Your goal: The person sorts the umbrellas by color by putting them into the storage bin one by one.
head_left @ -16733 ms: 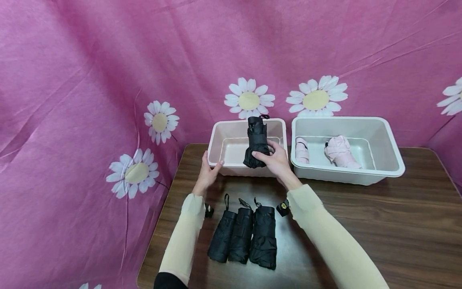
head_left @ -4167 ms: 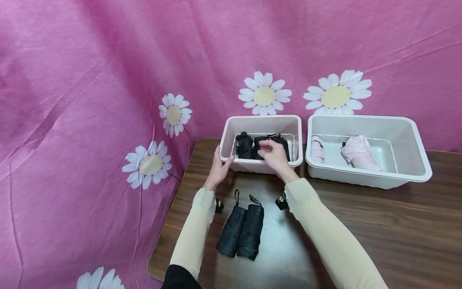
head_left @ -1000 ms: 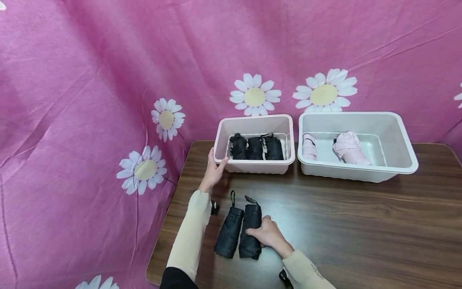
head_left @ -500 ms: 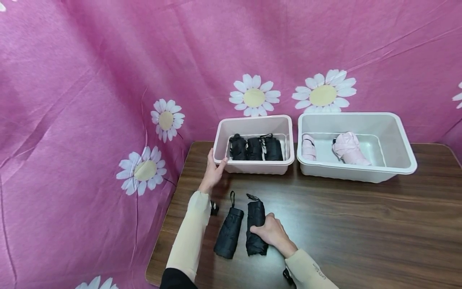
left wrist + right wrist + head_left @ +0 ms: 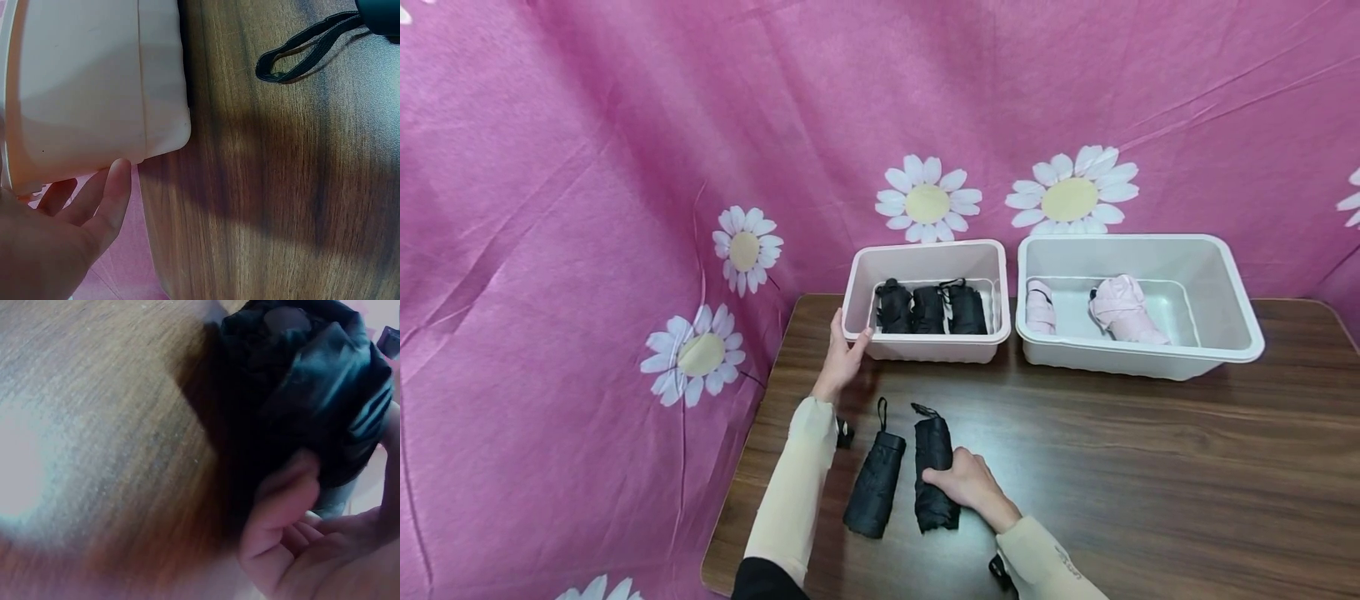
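My right hand [image 5: 966, 481] grips a black folded umbrella [image 5: 932, 450] round its lower half, thumb on top; the right wrist view shows the fingers curled at the gathered black fabric [image 5: 312, 394]. To its left lies a second black folded umbrella [image 5: 876, 487] with a wrist loop. My left hand [image 5: 841, 360] holds the front left corner of the smaller pale bin [image 5: 932, 346], thumb at the front and fingers along the side wall. Inside that bin several pieces sit in a row: a left black umbrella [image 5: 894, 308], a middle one [image 5: 928, 310] and a right one [image 5: 967, 310].
A larger pale bin [image 5: 1142, 360] stands to the right with two pink folded umbrellas, one at its left wall [image 5: 1041, 308] and one further right [image 5: 1126, 310]. Both bins are on a wooden table [image 5: 1150, 450], against a pink flowered cloth [image 5: 820, 125].
Over the longer span, three black umbrellas have come into the smaller bin. Within the last second my right hand has shifted its umbrella slightly right, away from the other one. The left hand stays put.
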A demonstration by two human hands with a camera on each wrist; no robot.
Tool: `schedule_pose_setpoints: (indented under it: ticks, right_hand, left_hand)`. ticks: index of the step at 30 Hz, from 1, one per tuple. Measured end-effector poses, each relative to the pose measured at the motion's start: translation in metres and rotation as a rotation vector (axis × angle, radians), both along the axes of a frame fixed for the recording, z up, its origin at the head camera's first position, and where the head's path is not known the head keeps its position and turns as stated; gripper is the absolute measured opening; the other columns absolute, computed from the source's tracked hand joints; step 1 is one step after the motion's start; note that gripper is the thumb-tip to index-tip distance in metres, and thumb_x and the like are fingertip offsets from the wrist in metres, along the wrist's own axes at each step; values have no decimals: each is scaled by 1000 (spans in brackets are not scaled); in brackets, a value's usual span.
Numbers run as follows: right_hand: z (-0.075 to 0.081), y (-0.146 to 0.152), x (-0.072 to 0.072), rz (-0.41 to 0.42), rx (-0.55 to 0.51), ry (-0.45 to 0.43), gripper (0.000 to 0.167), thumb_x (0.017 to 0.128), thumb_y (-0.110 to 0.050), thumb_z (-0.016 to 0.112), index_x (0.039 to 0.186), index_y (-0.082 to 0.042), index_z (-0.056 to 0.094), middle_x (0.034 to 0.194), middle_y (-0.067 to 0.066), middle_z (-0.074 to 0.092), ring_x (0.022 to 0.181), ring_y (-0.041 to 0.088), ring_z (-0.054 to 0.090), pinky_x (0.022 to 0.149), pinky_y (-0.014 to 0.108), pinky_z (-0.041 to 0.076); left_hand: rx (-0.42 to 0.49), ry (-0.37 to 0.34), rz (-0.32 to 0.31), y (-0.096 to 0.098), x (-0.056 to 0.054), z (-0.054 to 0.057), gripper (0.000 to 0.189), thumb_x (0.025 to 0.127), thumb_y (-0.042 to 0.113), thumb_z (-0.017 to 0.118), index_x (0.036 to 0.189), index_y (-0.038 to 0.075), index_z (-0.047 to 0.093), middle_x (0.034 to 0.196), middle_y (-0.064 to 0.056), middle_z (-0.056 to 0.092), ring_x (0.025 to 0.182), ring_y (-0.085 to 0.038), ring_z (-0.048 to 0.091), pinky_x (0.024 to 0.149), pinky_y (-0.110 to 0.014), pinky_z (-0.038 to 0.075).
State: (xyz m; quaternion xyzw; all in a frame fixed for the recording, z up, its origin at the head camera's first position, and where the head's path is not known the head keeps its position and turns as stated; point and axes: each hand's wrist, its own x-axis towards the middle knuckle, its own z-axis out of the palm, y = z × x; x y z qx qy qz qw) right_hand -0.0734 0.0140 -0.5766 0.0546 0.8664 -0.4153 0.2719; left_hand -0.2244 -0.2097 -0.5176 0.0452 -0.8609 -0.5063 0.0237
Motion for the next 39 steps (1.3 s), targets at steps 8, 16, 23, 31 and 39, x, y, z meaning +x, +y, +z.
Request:
schedule_pose_setpoints:
  ticks: [8,16,23,31,39]
  right_hand:
    - [-1,1,0,40,21,33,48,75,-39,66,100,1,58,82,10,61,73,21,57,65,34,47]
    - [1,-1,0,30,56,40,46,73,-38,67,94,1,56,78,11,59,67,22,56,59,34,46]
    - [2,-5,1,16,38,59,48,71,-36,71,96,1,53,76,11,58,65,21,55,57,32,46]
    - [5,-9,3,28,54,88,53,73,-39,75,96,2,53,75,13,58,65,22,57,57,33,47]
    - [4,-10,2,26,58,77,59,72,-44,78,98,4,54,78,14,59,67,23,58,58,35,48]
  left_hand:
    - [-2,-14,10,-1,0,-1,77,97,31,57,155,13,9,157,-19,21,142,-30,28,119,-44,22]
    - [18,-7,-1,1,2,1,78,97,30,57,155,12,8,158,-19,19,144,-31,26,119,-45,20]
    - [26,-25,8,-1,0,-3,79,97,31,57,155,15,7,158,-17,21,144,-29,27,119,-43,21]
    - [28,-22,-1,-1,0,-3,79,97,32,57,155,14,8,158,-18,21,144,-30,26,119,-44,21]
    - [23,-2,3,0,0,-2,78,97,30,58,155,10,9,157,-20,22,143,-31,28,119,-45,21]
